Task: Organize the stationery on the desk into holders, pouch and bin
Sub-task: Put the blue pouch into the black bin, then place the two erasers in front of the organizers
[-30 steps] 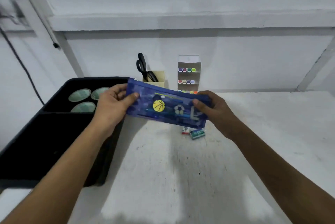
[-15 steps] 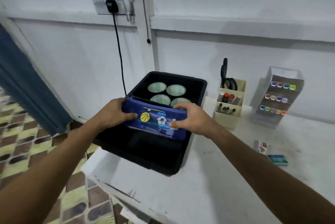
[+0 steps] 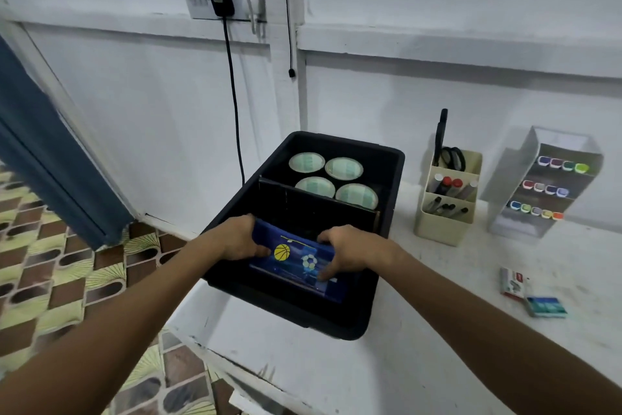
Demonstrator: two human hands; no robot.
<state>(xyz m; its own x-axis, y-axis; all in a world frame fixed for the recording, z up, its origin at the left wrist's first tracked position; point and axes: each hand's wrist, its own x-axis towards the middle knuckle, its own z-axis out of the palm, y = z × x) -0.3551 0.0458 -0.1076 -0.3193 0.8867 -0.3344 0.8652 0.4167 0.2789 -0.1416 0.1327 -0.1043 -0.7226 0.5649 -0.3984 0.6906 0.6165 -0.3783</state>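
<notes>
A blue pouch (image 3: 296, 261) with a yellow basketball and a football printed on it lies low inside the near compartment of the black bin (image 3: 392, 179). My left hand (image 3: 237, 239) grips the pouch's left end. Its right end is held by my right hand (image 3: 346, 251), thumb pressed on the front. Behind a dark divider, the bin's far compartment holds several round tape rolls (image 3: 343, 168).
A cream holder (image 3: 444, 216) with scissors and markers stands right of the bin. Further right is a white tiered rack (image 3: 545, 186) of coloured markers. Two small boxes (image 3: 531, 293) lie on the white desk. The desk's left edge drops to a tiled floor; a cable hangs from a wall socket.
Both hands have carried the pouch left from above the desk and lowered it down into the bin's near compartment. The view has swung left with them.
</notes>
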